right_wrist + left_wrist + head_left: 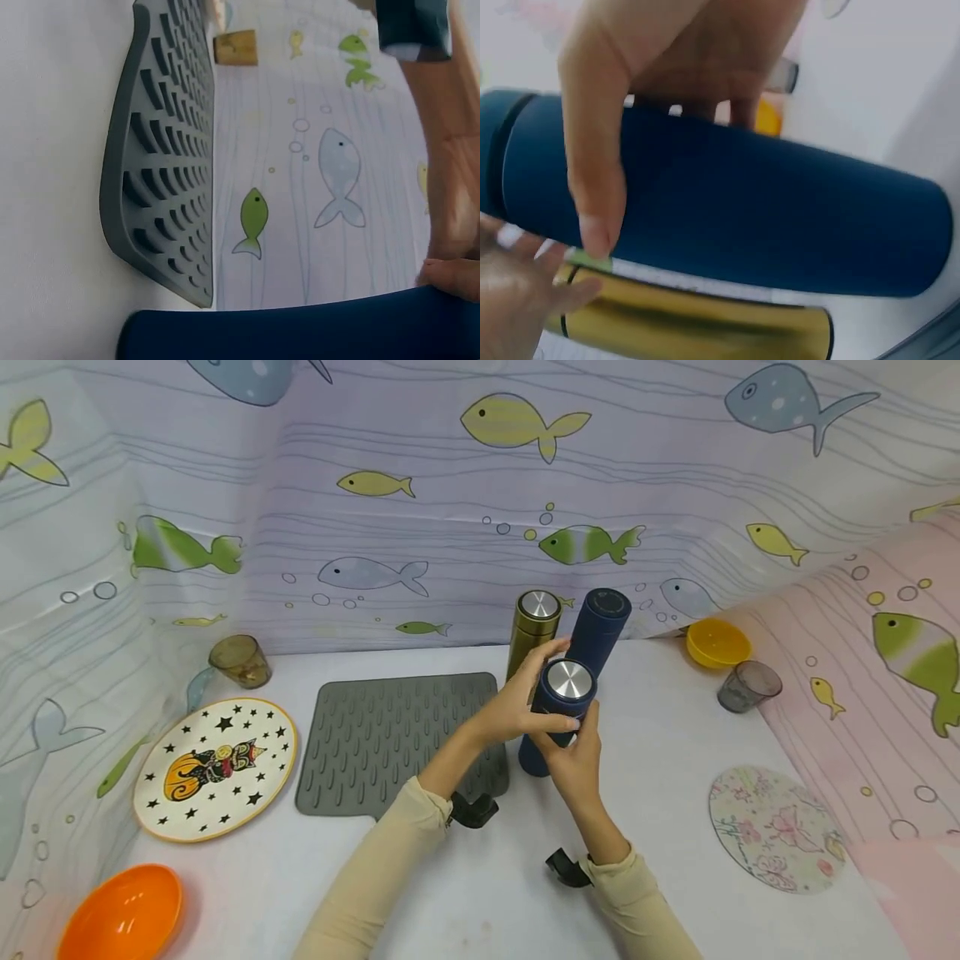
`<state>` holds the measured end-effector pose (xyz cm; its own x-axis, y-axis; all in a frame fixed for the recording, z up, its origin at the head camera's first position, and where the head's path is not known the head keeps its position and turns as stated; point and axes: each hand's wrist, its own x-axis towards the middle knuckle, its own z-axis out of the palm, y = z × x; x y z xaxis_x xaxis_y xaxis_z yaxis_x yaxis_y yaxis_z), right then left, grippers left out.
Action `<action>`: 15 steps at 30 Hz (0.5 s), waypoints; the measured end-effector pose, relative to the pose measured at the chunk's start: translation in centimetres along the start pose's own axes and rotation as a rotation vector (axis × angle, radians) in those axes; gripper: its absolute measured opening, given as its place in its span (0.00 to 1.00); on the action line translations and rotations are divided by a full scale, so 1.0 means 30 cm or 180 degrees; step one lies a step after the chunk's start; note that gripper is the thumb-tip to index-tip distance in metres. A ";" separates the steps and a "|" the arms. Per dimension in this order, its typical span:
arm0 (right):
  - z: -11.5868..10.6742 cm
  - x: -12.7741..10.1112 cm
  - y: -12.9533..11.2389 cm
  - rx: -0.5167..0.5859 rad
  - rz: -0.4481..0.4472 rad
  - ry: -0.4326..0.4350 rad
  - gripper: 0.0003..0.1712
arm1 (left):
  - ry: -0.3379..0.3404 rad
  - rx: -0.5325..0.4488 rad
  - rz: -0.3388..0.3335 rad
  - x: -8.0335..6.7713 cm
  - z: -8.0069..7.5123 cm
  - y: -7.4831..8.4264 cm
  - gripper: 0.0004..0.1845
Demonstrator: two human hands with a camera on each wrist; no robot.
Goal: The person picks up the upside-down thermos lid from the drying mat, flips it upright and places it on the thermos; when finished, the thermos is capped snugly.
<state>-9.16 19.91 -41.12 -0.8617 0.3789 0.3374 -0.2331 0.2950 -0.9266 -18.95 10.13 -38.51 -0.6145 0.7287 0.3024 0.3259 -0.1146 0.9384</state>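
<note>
A: Which of the 3 flasks is in hand?

B: The near navy flask (558,714), the one with the steel cap. It stands on the white table (675,743), just right of the grey ribbed mat (390,739). The left hand (521,702) wraps its upper body from the left, thumb lying across the front in the left wrist view (592,180). The right hand (577,760) closes on it from the near side, lower down.

A: Why 2 hands on 1 flask?

B: I judge it as a steadying grip: it is tall and narrow, and a high hold with a low hold keeps it upright.

A: And the others?

B: The gold flask (531,631) and the second navy flask (597,627) stand just behind it, close together, so the 3 form a tight cluster at the far middle. That crowding probably explains why the fingers come in from the left and the near side.

A: What else is there?

B: A star-patterned plate (216,768) and an orange bowl (123,914) to the left, a brown cup (242,660) far left, a yellow bowl (717,643) and a grey cup (746,687) far right, and a floral disc (776,827) near right.
</note>
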 end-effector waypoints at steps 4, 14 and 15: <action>0.002 0.003 0.004 0.0018 -0.0004 0.0002 0.41 | 0.0312 0.0212 -0.0035 -0.009 0.006 -0.005 0.46; 0.000 0.000 0.001 0.0026 0.0044 -0.0017 0.41 | 0.0402 0.0385 -0.0099 -0.012 0.014 -0.002 0.49; 0.000 0.000 -0.001 0.0023 0.0049 -0.0019 0.41 | 0.0356 0.0288 -0.0049 -0.010 0.012 -0.002 0.47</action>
<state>-9.14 19.91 -41.11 -0.8680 0.3780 0.3220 -0.2230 0.2828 -0.9329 -18.53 10.14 -38.72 -0.6945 0.6495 0.3095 0.3760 -0.0390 0.9258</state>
